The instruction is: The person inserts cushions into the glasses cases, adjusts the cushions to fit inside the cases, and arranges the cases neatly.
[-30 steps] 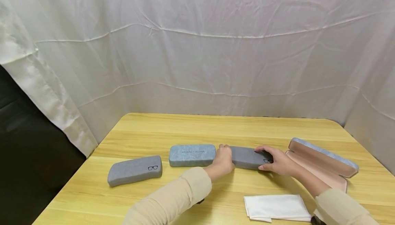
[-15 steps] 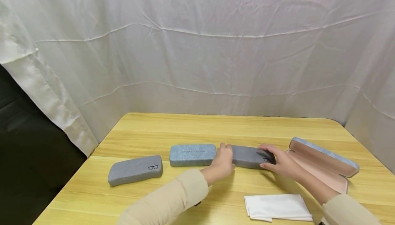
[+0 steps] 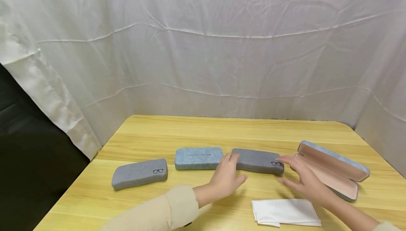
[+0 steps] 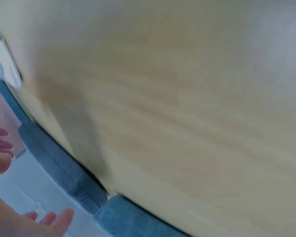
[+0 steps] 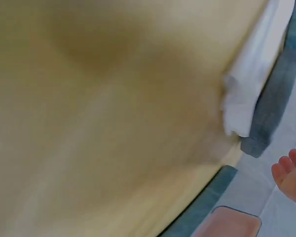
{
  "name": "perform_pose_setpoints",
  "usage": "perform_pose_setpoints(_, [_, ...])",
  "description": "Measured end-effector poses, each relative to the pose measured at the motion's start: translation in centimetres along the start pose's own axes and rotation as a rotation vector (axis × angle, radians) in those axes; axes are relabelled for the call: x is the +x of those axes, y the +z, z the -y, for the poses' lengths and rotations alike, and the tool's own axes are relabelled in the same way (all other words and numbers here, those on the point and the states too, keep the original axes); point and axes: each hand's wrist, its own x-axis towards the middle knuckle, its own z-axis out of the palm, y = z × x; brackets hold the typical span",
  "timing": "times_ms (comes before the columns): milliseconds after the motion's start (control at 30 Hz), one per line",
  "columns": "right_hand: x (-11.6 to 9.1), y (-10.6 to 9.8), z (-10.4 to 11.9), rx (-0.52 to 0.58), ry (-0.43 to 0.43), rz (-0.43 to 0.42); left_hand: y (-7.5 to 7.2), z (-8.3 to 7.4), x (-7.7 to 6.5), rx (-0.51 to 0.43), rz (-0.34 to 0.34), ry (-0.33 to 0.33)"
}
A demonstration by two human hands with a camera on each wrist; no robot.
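A closed grey glasses case with a printed glasses mark lies on the table between the two hands. My left hand hovers at its left end with fingers extended, covering its near left corner and passing close to the closed blue glasses case. Beyond the other end, my right hand is held with thumb and fingers spread, the fingertips close to the case. Neither hand holds anything. The right wrist view shows the right hand apart from the grey case.
Another grey glasses case lies at the left. A blue glasses case with a pink lining stands open at the right. A folded white cloth lies near the front of the wooden table. White curtain hangs behind.
Both hands have let go of the grey glasses case and drawn back toward the front, their fingers opening. The case stays between the blue cases, with more of its ends showing.
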Motion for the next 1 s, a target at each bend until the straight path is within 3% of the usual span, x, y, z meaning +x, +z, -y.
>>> perform_pose_setpoints(333, [-3.7, -0.1, 0.2, 0.048, -0.010, -0.030, 0.5, 0.8, -2.3, -0.076, -0.036, 0.051])
perform_pose_setpoints(467, [-5.1, 0.0, 0.0, 0.022, 0.024, 0.016, 1.0, 0.8, -3.2, -0.149, 0.011, 0.005])
perform_pose_setpoints(700, [-6.3, 0.1, -0.6, -0.056, 0.023, 0.088, 1.7, 0.0, -4.9, -0.256, 0.155, -0.050])
perform_pose_setpoints(1000, [-6.5, -0.7, -1.6, -0.015, -0.013, 0.218, 2.4, -1.4, -5.1, -0.309, 0.228, -0.093])
